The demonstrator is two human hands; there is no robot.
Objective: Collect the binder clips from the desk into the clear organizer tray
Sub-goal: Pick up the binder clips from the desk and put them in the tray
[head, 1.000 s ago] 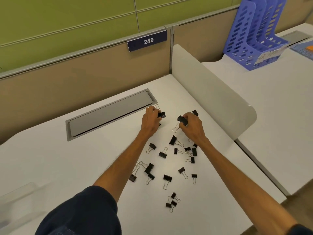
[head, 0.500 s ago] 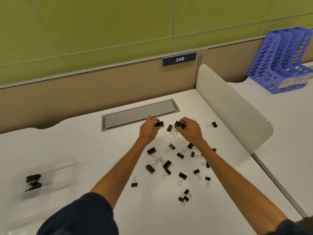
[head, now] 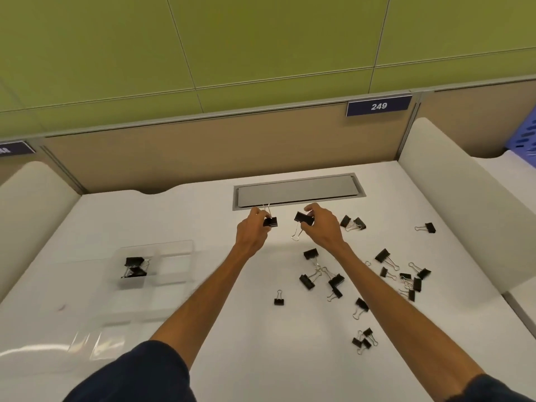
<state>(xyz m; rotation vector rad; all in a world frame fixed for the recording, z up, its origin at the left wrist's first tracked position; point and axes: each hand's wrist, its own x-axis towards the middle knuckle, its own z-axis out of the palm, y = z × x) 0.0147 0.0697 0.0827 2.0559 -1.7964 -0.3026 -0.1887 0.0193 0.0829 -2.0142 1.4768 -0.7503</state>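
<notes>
Left clip (head: 270, 221): pinched by the left hand (head: 252, 233), now lifted off the desk (head: 203, 300).
Right clip (head: 303, 218): pinched by the right hand (head: 322, 227) (wire handle dangling).
Tray (head: 177, 266): clear walled plastic, well to the left, now brought into view; two stored clips (head: 135, 266) are held in one compartment.
Loose clips (head: 333, 281): black folded bodies, scattered to the right; most are judged uncollected.

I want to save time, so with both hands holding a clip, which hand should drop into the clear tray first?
Probably left. The left hand pinches a binder clip and is nearer the clear organizer tray; the right hand sits farther away.
</notes>
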